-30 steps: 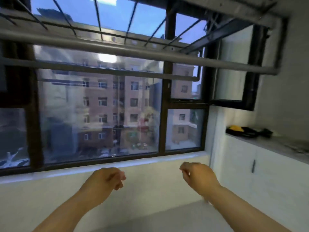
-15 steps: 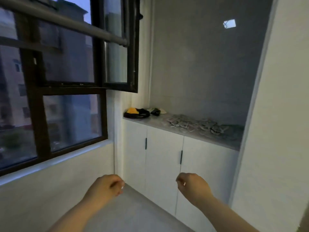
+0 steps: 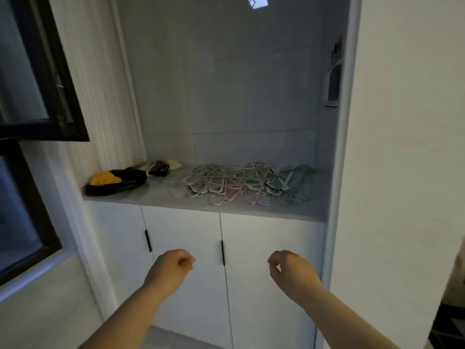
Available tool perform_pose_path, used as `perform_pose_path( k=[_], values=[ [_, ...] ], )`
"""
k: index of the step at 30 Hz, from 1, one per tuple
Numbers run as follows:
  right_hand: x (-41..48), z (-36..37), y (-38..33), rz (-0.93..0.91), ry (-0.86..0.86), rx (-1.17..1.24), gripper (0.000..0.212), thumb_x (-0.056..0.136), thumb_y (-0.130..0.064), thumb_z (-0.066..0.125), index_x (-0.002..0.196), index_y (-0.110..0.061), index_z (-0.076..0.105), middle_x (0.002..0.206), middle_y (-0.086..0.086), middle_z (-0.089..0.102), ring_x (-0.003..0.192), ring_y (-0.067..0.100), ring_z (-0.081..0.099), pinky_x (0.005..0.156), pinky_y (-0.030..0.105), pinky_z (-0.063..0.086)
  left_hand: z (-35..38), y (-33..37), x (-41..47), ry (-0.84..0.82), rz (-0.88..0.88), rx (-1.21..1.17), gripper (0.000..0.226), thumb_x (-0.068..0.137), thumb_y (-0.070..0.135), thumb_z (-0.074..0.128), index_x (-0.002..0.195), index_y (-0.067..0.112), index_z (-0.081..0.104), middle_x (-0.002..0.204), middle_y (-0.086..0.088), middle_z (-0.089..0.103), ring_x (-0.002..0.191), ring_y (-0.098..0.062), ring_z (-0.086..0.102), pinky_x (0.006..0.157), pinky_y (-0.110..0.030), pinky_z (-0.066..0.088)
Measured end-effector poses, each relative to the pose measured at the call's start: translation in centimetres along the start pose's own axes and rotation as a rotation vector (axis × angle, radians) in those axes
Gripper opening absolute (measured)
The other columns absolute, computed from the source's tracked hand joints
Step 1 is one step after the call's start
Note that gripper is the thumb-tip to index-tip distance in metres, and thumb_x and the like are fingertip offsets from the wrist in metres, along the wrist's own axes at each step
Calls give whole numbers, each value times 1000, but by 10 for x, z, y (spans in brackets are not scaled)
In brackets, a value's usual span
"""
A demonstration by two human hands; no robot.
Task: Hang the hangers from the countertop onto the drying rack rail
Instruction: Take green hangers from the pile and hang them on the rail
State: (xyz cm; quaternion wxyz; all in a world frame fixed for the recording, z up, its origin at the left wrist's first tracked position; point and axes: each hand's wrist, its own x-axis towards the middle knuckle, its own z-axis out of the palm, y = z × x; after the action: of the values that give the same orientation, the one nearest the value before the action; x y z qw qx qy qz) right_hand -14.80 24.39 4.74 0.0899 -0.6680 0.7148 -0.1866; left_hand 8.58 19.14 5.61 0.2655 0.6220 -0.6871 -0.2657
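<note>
While the left hand [image 3: 171, 269] and right hand [image 3: 293, 273] hover loosely curled and empty, the hangers [image 3: 239, 185] sprawl nine-to-three on the countertop [image 3: 151, 195] at twelve o'clock, about equally near both.

Apt laundry nook — cabinets [image 3: 271, 238], hangers [image 3: 234, 183]

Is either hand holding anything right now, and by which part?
Nothing is held. The left hand and right hand are loosely curled and empty, below the countertop; the hangers lie piled on it, untouched.
</note>
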Motion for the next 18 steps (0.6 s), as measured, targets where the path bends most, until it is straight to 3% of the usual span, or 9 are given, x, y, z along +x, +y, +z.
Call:
perform_pose_path(
  k=[3,9,13,18],
  values=[
    [36,10,19,33,5,-2,33,97,-23,38,126,-20,53,131,-2,54,116,17,53,94,24,43,16,6,46,-37,16,36,18,93,14,45,82,22,57,87,-1,58,86,-18,55,78,-21,39],
    [144,19,43,62,75,8,35,98,-22,38,131,-19,48,136,1,49,124,18,45,98,25,39,39,1,128,-80,-17,25,28,92,13,47,71,30,52,86,-2,59,81,-20,58,77,-22,42],
    [237,30,47,-47,130,-53,40,96,-23,40,136,-19,43,143,-1,41,133,17,36,105,25,32,44,-3,188,-26,-80,44,16,92,14,48,94,17,64,100,-9,65,92,-22,58,81,-23,43],
    [333,34,43,-162,100,-161,52,99,-25,33,148,-20,17,157,2,12,144,19,12,115,32,15,39,1,256,92,-135,70,22,92,14,48,105,10,65,117,-9,64,110,-25,57,93,-26,41]
  ],
)
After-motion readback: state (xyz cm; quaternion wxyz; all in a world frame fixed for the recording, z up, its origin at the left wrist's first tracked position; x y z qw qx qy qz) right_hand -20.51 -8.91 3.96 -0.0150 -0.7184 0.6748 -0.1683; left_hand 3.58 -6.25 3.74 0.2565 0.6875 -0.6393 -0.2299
